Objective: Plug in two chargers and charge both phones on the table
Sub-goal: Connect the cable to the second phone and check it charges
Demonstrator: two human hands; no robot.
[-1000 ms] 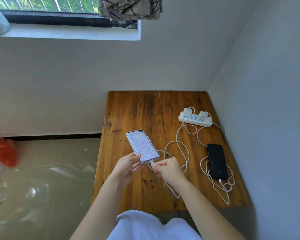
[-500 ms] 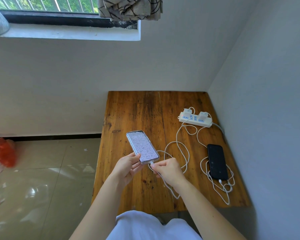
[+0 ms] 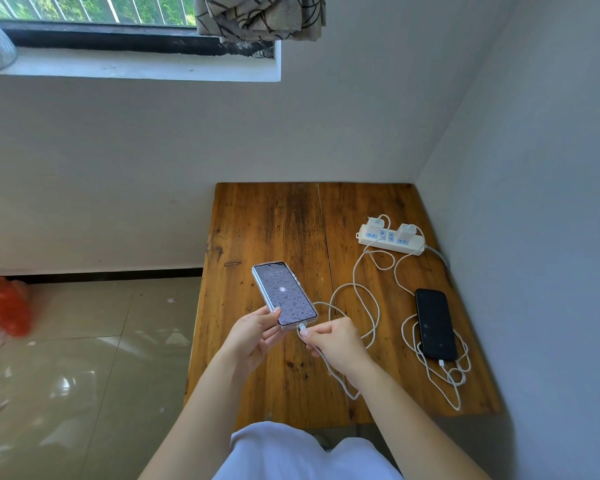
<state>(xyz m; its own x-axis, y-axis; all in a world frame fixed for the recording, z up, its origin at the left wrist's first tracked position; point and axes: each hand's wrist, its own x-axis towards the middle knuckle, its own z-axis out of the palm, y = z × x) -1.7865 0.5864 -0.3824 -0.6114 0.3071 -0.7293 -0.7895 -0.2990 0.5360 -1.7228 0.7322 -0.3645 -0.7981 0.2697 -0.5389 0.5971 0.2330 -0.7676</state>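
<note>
My left hand (image 3: 253, 336) holds the bottom end of a phone in a clear case (image 3: 284, 294), raised above the wooden table (image 3: 274, 223), its screen lit. My right hand (image 3: 333, 341) pinches the white cable's plug (image 3: 303, 331), which sits in the phone's bottom port. A black phone (image 3: 434, 323) lies flat at the right, screen dark, with a second white cable (image 3: 442, 379) plugged into its near end. Both cables run back to two white chargers (image 3: 375, 223) (image 3: 406, 231) seated in a white power strip (image 3: 390, 240).
The table stands in a corner, with walls right behind it and along its right side. Loose cable loops (image 3: 357, 306) lie between the two phones. Tiled floor lies to the left, with a red bag (image 3: 6, 306) on it.
The held phone's screen now shows a bright spot and a clock. Both hands have barely shifted.
</note>
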